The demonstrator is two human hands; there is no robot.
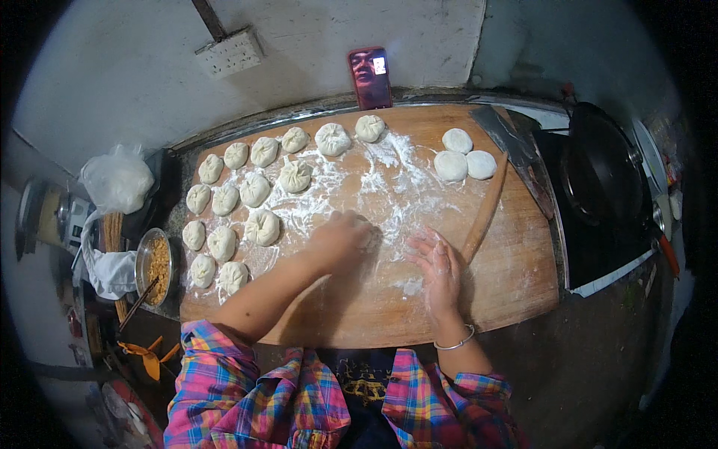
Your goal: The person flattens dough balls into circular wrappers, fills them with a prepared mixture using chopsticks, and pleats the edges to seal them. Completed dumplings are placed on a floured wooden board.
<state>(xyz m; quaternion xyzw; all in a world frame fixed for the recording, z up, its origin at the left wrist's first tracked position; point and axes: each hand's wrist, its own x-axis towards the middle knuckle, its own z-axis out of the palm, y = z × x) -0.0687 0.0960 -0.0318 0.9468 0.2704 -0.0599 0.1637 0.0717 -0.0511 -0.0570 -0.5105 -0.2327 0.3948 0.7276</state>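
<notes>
My left hand [343,240] is low over the middle of a floured wooden board [348,314]; it is blurred, and a pale bit of dough seems to lie by its fingertips, partly hidden. To its right, my right hand [437,264] is raised with its fingers extended and holds nothing visible. A wooden rolling pin [486,210] lies slanted just beyond it. Several pleated, filled buns [262,227] stand in rows on the board's left half and along its back. Flattened dough rounds [450,165] lie together at the back right. White flour [392,151] covers much of the board's middle.
A cleaver [513,146] lies on the board's right edge, beside a dark wok [603,163] on a black cooktop. At left are a bowl of orange-brown filling [159,269] with chopsticks and a plastic bag [120,179]. A phone [370,78] leans upright against the back wall.
</notes>
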